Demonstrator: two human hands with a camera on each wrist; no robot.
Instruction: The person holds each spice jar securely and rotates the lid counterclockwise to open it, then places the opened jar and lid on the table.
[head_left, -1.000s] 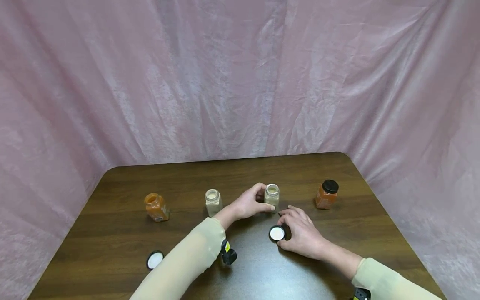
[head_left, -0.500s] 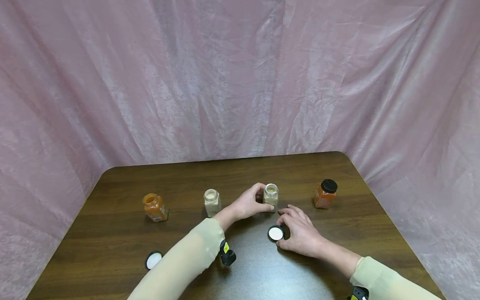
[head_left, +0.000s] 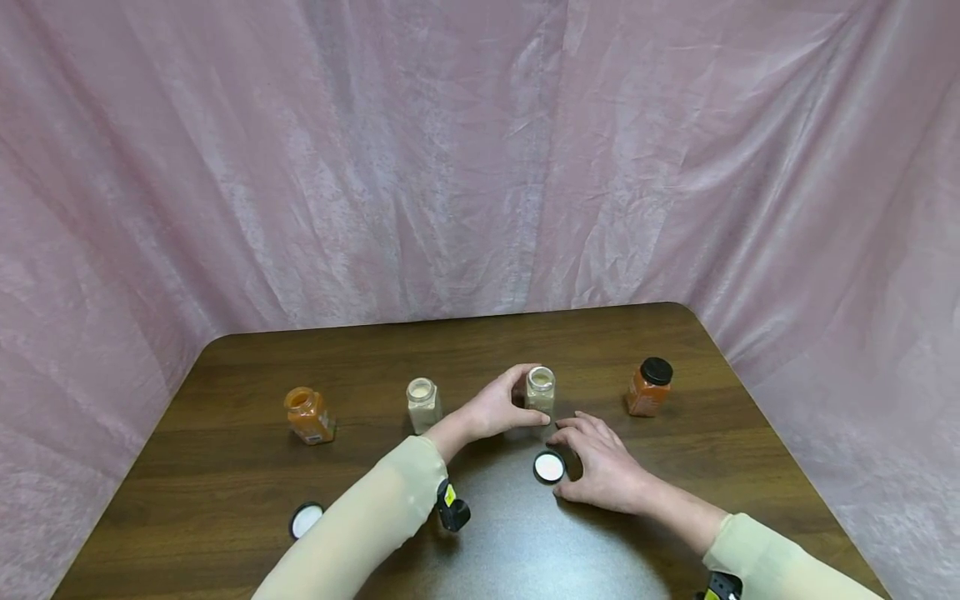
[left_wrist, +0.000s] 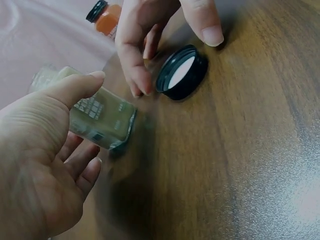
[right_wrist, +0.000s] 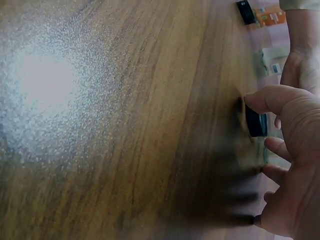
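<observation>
While the left hand (head_left: 498, 407) keeps gripping the open jar (head_left: 540, 390) mid-frame, the right hand's (head_left: 600, 467) fingers have closed around the lid (head_left: 549, 467), barely shifting it on the counter (head_left: 675, 467).

Both forearms reach forward in beige sleeves. The left hand (head_left: 498, 407) curls its fingers and thumb in a grip; the right hand (head_left: 600, 467) lies just beside it, palm down, fingertips (left_wrist: 212, 35) bent and pinching.
</observation>
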